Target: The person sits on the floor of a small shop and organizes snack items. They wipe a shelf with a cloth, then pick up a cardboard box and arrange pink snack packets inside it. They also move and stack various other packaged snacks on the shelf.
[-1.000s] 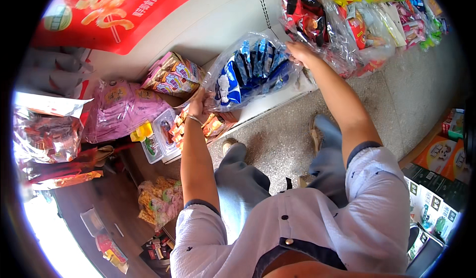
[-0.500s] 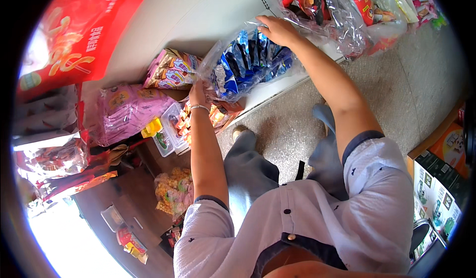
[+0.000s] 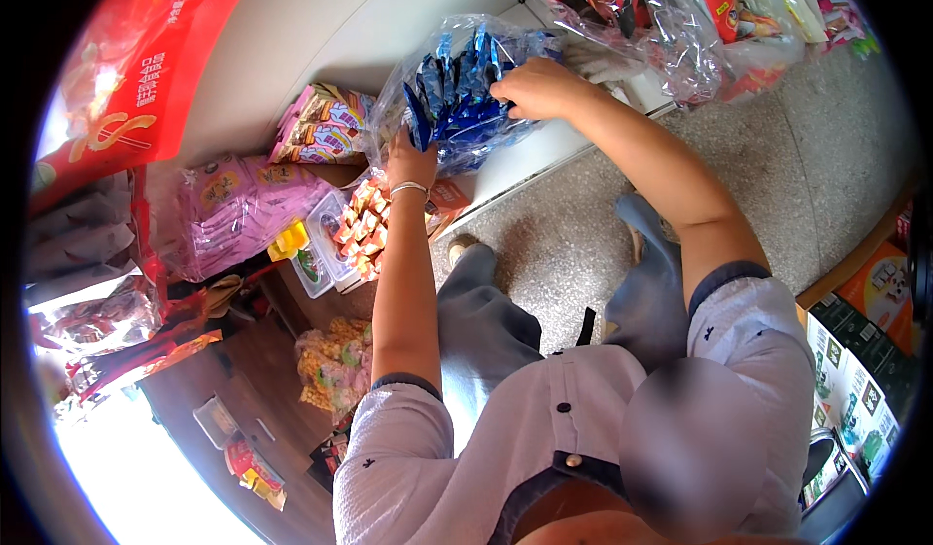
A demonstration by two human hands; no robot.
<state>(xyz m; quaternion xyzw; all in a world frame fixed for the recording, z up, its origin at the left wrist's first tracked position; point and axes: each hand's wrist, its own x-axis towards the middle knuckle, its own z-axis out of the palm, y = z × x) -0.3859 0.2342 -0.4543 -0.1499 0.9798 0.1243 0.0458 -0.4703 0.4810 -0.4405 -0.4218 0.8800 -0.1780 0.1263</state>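
A clear plastic bag (image 3: 389, 107) full of shiny blue packets (image 3: 468, 83) lies open on the white shelf in front of me. My left hand (image 3: 412, 164) is closed on the bag's near left edge, and one blue packet stands upright just above its fingers. Some of those fingers are hidden behind the plastic. At the bag's right side my right hand (image 3: 537, 88) reaches in from the right. Its thumb and fingers are pinched together at the edge of a blue packet.
Left of the bag sit patterned snack packs (image 3: 326, 127), a pink bag (image 3: 248, 205) and orange-wrapped pieces (image 3: 364, 226) by a clear tub. Further right along the shelf are bags of red packets (image 3: 714, 0). A red package (image 3: 126, 88) hangs at upper left. Boxes (image 3: 865, 370) stand at right.
My right hand has come down and nearer from the bag's far edge to the packets, its spread fingers now pinched. My left hand has shifted slightly right, and the blue packets stand more upright.
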